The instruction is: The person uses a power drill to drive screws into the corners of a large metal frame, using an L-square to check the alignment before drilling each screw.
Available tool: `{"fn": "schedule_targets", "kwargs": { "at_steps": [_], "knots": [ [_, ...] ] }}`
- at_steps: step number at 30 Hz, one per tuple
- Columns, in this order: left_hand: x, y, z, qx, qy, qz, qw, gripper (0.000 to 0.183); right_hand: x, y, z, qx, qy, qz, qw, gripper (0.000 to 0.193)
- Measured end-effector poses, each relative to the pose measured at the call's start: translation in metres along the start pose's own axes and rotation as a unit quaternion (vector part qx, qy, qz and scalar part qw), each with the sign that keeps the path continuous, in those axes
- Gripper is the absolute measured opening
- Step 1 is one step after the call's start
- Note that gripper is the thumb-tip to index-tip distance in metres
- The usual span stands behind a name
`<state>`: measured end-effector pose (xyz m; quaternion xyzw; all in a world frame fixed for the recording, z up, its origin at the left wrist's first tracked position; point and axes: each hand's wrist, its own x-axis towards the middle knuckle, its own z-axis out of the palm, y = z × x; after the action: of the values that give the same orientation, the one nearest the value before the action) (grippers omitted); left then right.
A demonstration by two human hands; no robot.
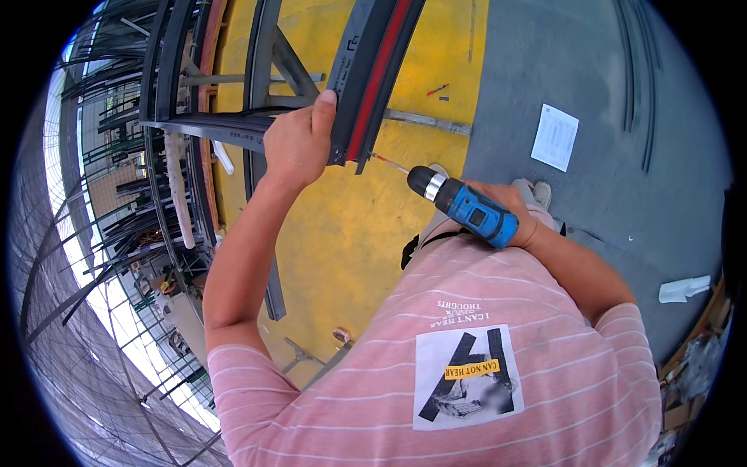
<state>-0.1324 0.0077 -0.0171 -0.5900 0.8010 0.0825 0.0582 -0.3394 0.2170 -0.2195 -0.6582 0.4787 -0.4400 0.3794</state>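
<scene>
My left hand is closed round the near end of a dark grey metal profile, its thumb lying on top. A red strip runs along this profile. In my right hand is a blue and black cordless drill, held close to my body. Its thin bit points left, with the tip at or very near the lower right corner of the profile's end; I cannot tell whether it touches. Another dark profile reaches left from beside my left hand.
Metal stand bars support the profiles over a yellow floor. A red-handled tool lies on it. On the grey floor to the right are a printed sheet and a white scrap. Racks of dark profiles stand at the left.
</scene>
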Motion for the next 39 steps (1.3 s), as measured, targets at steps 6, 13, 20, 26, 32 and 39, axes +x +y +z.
{"fn": "schedule_targets", "kwargs": {
  "at_steps": [6,13,20,26,32,39],
  "knots": [
    [0.001,-0.001,0.002,0.011,-0.005,-0.001,1.000,0.077,0.001,0.003,0.003,-0.029,0.030,-0.037,0.998,0.054],
    [0.001,0.002,0.000,0.015,0.003,0.000,1.000,0.077,0.009,-0.010,-0.003,-0.025,0.030,-0.009,0.999,0.043],
    [0.000,0.001,0.000,0.016,0.001,-0.004,1.000,0.077,0.011,-0.013,-0.005,-0.025,0.014,-0.006,1.000,0.043],
    [0.000,0.000,0.002,0.016,0.011,-0.003,1.000,0.076,0.012,-0.012,0.000,-0.008,0.065,-0.050,0.997,0.044],
    [0.000,0.000,0.000,0.020,0.002,-0.004,1.000,0.076,0.012,-0.006,0.002,-0.023,0.048,-0.048,0.997,0.047],
    [0.001,-0.001,0.001,0.015,-0.002,-0.006,1.000,0.074,0.014,-0.008,0.002,-0.032,0.049,-0.046,0.997,0.045]
  ]
}}
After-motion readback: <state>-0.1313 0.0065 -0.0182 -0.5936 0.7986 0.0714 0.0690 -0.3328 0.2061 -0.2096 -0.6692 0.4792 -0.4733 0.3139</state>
